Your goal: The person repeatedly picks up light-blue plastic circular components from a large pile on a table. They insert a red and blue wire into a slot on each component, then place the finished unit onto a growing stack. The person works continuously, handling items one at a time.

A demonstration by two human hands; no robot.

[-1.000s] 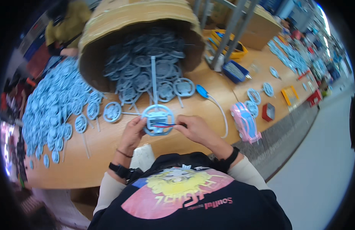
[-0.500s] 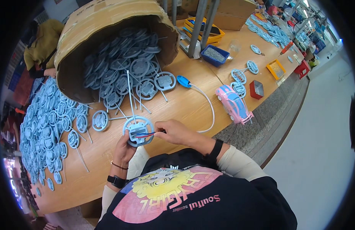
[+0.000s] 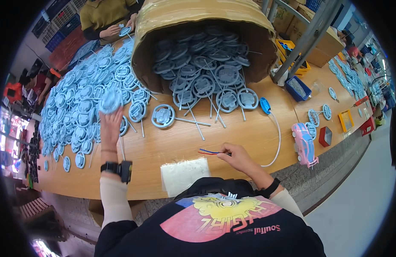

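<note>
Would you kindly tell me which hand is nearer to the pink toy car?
Right. The right hand, pinching thin wires, lies just left of the pink toy car; the left hand is far across the table.

Between your left hand [image 3: 111,124] and right hand [image 3: 239,156] the wooden bench [image 3: 232,137] lies open; blue wheel parts [image 3: 74,107] crowd your left, the tipped cardboard drum [image 3: 163,17] blocks ahead.
</note>
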